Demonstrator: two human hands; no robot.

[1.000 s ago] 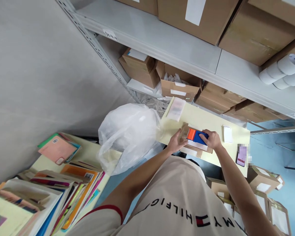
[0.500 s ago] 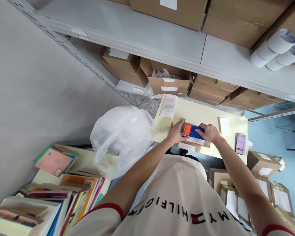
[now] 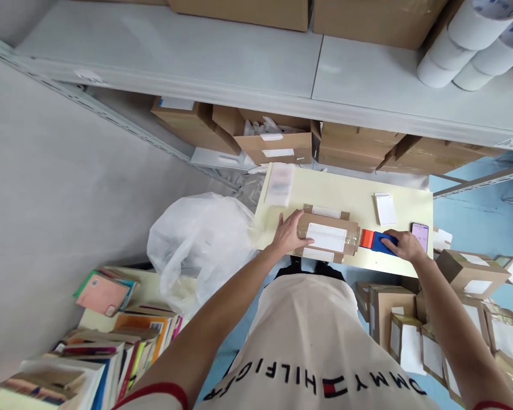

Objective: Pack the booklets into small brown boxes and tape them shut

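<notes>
A flat brown cardboard parcel (image 3: 346, 228) with a white label lies on the pale yellow table (image 3: 350, 196). My left hand (image 3: 288, 230) rests flat on the parcel's left end, fingers stretched out. My right hand (image 3: 404, 246) is closed round a blue and orange tape dispenser (image 3: 374, 240) at the parcel's right end, with clear tape running along the parcel's top.
A phone (image 3: 419, 233), a white pad (image 3: 385, 208) and a clear packet (image 3: 279, 183) lie on the table. A white plastic bag (image 3: 196, 239) sits to the left, stacked books (image 3: 111, 341) at lower left, taped boxes (image 3: 453, 319) on the floor at right, shelves of cartons (image 3: 273, 142) behind.
My right hand has drawn the tape dispenser from the parcel's top across to its right end. My left hand stayed on the left end. The view tilted toward the shelves.
</notes>
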